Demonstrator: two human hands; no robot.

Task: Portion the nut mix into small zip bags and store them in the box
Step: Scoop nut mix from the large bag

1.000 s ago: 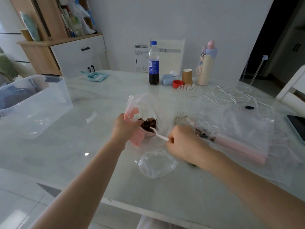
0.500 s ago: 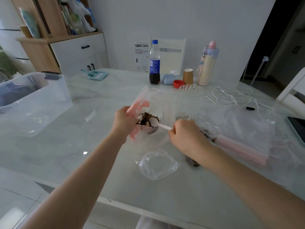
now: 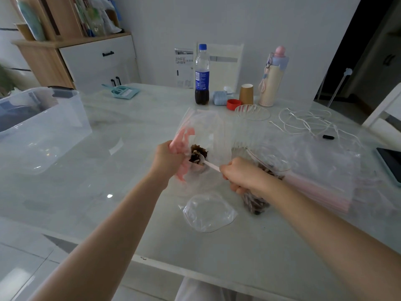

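Observation:
My left hand (image 3: 168, 159) grips the pink zip edge of a small clear zip bag (image 3: 204, 131) and holds it open above the table. Dark nut mix (image 3: 198, 154) sits inside that bag. My right hand (image 3: 240, 175) pinches the handle of a white plastic spoon (image 3: 207, 162) whose bowl is in the bag's mouth on the nuts. The larger bag of nut mix (image 3: 263, 170) lies under and behind my right hand. The clear storage box (image 3: 41, 127) stands at the left. A stack of empty zip bags (image 3: 321, 170) lies at the right.
A clear plastic lid (image 3: 208, 213) lies near the front edge. At the back stand a cola bottle (image 3: 202, 77), a paper cup (image 3: 246, 94), a red cap (image 3: 234, 104), a flask (image 3: 273, 79) and a glass dish (image 3: 252, 111). White cables (image 3: 308, 122) and a tablet (image 3: 390, 161) lie right.
The small bag has been lifted and tipped upright. My right hand has risen and brought the spoon bowl into the bag's mouth onto the nuts.

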